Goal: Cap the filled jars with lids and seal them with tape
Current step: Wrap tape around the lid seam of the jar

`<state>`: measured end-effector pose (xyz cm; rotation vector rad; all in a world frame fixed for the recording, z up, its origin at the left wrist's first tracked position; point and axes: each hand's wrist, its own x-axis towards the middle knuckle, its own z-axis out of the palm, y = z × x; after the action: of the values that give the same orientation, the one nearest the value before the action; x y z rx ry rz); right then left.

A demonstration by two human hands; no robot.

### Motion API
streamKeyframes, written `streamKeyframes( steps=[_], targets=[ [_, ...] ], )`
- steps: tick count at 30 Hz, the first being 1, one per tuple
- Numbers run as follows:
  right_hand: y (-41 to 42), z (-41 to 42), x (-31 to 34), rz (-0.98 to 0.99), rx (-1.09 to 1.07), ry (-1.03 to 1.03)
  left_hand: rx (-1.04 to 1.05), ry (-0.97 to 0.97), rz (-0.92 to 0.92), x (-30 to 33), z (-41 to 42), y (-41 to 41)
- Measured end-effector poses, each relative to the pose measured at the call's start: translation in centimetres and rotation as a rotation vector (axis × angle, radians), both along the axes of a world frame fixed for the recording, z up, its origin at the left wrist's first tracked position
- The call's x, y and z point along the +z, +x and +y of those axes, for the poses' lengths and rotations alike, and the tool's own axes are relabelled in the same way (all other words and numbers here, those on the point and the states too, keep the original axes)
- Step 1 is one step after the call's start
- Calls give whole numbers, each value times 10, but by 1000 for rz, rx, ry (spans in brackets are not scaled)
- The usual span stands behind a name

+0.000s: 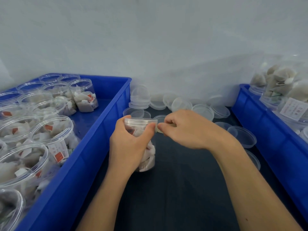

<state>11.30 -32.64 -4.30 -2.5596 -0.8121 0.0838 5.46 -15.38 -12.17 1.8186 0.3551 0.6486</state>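
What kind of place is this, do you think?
Probably a small packing workstation for bagged tea. A blue crate holds many open filled jars, loose clear lids are piled by the wall, and the left hand grips a capped jar mid-sealing.

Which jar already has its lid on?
The jar the left hand grips on the dark table. It wears a clear lid; the jars in the left blue bin are all open.

Bare forearms (no sleeves, no gloves).

Clear glossy plastic jar (pixel 146 147), glossy blue plastic crate (pixel 93 147), matt dark cloth (pixel 183 189)
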Motion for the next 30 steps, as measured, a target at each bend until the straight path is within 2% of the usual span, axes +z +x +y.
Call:
streamKeyframes(
  steps=[9, 18, 25, 30],
  targets=[
    [0, 0, 0, -7, 12, -18, -20, -88, 25, 2, 4, 0],
    [0, 3, -2, -56, -31, -60, -23, -42, 67, 1, 5, 1],
    [-1, 2, 1, 13, -33, -41, -21, -65, 49, 3, 1, -2],
    [-2, 4, -1, -82, -28, -31, -4, -60, 18, 1, -1, -2]
  ],
)
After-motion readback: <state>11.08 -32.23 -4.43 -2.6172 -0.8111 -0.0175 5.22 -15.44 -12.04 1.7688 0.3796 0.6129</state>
